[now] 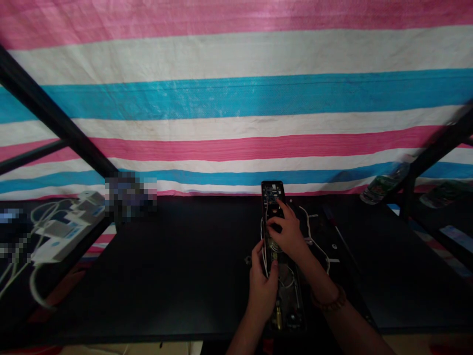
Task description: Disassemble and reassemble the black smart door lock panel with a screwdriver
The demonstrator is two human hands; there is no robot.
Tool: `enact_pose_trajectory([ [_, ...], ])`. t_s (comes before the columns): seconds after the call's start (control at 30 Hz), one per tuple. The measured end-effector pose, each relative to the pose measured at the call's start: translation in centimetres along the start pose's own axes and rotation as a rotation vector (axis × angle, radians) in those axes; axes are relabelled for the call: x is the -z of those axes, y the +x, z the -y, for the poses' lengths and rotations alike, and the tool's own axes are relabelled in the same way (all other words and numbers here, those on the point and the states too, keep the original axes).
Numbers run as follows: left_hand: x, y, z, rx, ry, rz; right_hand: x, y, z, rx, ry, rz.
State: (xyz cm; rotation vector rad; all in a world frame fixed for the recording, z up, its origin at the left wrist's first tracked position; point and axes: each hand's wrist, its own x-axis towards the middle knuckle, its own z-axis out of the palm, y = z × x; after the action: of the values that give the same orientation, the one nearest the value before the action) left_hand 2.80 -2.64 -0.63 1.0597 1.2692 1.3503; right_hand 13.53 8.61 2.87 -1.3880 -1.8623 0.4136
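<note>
Black casing (287,298), open, lay lengthwise on the black table (177,276), centre-right, pointing away from the person. Near end: a brass-coloured cylinder (279,318) inside it. Left hand (263,283) gripped the casing's left wall, thumb over the inside. Right hand (287,229) reached in farther up, a bracelet (332,300) on its wrist; thumb and index tips met or nearly so — could not tell whether they pinched anything. White cable (309,239) lay just right of the casing, a thin dark rod (345,241) beyond it. Far end: blue circuit board (271,194). Clear bottle (380,188) leaned at far right; striped sheet (236,98) hung behind everything.
</note>
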Motion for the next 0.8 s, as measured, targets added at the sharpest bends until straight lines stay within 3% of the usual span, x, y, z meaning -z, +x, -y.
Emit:
enact_pose_trajectory([
  [0.8, -0.3, -0.3, -0.3, -0.004, 0.004, -0.007, -0.1, 0.5, -0.9, 0.09, 0.124, 0.012],
])
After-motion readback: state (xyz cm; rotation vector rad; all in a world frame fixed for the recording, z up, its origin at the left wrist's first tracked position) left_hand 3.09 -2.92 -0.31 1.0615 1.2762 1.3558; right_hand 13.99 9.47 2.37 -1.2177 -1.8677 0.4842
